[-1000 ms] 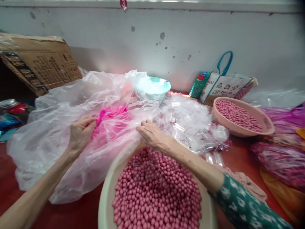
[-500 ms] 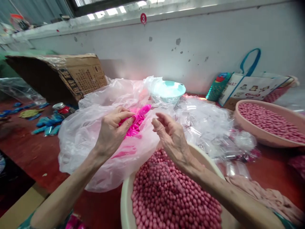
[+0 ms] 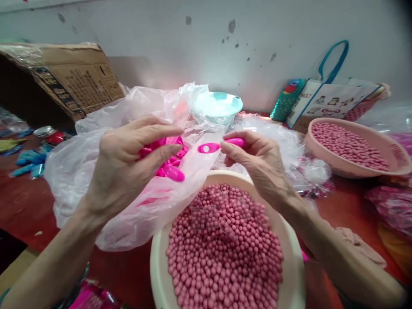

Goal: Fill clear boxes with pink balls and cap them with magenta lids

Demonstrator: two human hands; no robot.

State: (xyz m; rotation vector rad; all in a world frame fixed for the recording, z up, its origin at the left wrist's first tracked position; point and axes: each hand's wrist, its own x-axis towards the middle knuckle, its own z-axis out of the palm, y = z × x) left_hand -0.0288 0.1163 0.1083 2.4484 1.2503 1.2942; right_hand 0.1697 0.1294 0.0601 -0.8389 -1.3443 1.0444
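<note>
One pink spoon [image 3: 215,146] pinched in right hand [image 3: 262,165] fingertips; left hand [image 3: 128,161] seemingly open.

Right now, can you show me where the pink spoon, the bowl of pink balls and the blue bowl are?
pink spoon [image 3: 210,148], head view, its oval scoop.
bowl of pink balls [image 3: 291,274], head view, its cream rim.
blue bowl [image 3: 236,104], head view, its right rim.

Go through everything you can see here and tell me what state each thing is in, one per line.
Right hand: pinching a pink spoon by its handle, level.
Left hand: open, fingers extended over the clear bag.
Clear bag: open, crumpled, pink spoons inside.
Cream basin: heaped with pink balls.
Pink basket: partly filled with pink balls.
Teal bowl: upright.
Cardboard box: on its side, open.
Tote bag: leaning against the wall.
</note>
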